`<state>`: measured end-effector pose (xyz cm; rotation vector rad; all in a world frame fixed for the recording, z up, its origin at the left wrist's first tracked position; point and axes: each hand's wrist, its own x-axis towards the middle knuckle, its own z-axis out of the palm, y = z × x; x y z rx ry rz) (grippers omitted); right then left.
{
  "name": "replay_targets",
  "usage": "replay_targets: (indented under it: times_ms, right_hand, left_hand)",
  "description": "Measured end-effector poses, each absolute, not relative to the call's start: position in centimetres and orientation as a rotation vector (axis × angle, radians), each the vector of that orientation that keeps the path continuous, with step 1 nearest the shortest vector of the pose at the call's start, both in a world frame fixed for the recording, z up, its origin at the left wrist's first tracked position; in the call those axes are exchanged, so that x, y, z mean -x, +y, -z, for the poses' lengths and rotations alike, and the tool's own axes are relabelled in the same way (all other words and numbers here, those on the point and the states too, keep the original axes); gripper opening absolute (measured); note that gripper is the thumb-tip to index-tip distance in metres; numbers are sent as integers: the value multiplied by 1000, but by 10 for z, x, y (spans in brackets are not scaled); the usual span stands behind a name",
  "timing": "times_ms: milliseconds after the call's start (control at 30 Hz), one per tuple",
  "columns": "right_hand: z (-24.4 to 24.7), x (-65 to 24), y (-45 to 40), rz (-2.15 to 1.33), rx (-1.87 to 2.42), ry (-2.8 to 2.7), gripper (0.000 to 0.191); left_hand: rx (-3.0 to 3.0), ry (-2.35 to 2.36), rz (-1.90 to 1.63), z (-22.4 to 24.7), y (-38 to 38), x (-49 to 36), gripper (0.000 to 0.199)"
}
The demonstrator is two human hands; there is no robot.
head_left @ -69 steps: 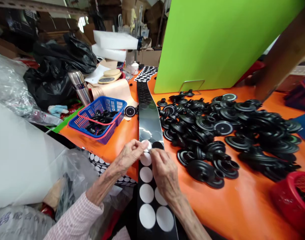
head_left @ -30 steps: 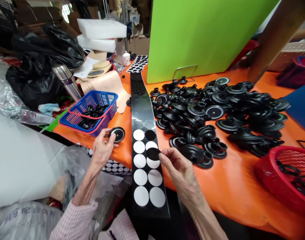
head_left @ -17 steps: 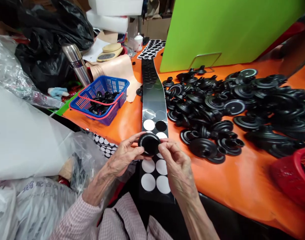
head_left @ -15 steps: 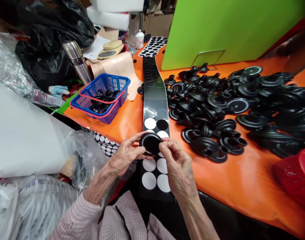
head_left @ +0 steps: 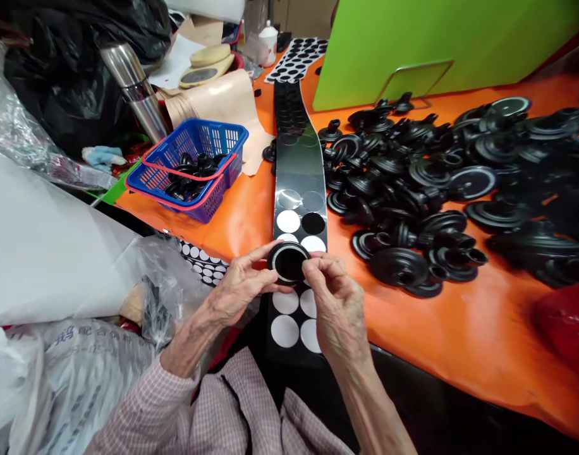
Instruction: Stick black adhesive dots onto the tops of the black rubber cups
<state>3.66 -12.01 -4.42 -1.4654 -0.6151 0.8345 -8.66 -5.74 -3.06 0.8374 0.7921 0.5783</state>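
Note:
A round black disc (head_left: 288, 263) with a pale ring near its rim is held face up between both hands. My left hand (head_left: 244, 283) grips its left edge between thumb and fingers. At its right edge, my right hand (head_left: 333, 287) has thumb and fingertips pinched on the rim. Below the disc lies a long dark sticker strip (head_left: 299, 174), with white circles and one black circle showing around my hands. The disc and fingers hide part of the strip.
Many black ribbed parts (head_left: 398, 266) are heaped on the orange table (head_left: 413, 328) at right. A blue basket (head_left: 189, 161) of black parts and a steel flask (head_left: 135, 91) stand left. A green board (head_left: 413, 50) is behind; a red container (head_left: 567, 325) sits far right.
The view has shifted, so the table items sit somewhat higher in the picture. Both hands still hold the disc, whose pale ring now shows more fully.

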Motion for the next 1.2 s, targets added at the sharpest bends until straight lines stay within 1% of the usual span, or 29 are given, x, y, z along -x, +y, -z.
replay_targets:
  times_ms: [267, 467, 733, 900, 1067, 1133, 1200]
  right_hand:
    - [50, -35, -121, -739, 1550, -700, 24]
    - [57, -29, -119, -583, 1593, -796, 20]
    - [61, -22, -118, -340, 1669, -990, 10]
    - [63, -19, -117, -195, 1730, -1103, 11]
    - [62, -17, -115, -287, 1773, -1068, 13]
    - [62, -17, -114, -420, 1757, -943, 14]
    - [62, -20, -114, -600, 1683, -785, 24]
  left_hand:
    - [-851, 813, -580, 30, -57, 87, 56]
    - [-865, 834, -649, 35, -57, 87, 44]
    - [-894, 904, -688, 36, -58, 87, 44]
    - [-917, 943, -732, 39, -59, 87, 43]
    - [-921, 947, -773, 41, -61, 89, 41]
    - [-915, 947, -783, 42, -61, 90, 40]
    - [-912, 959, -791, 41, -62, 92, 40]
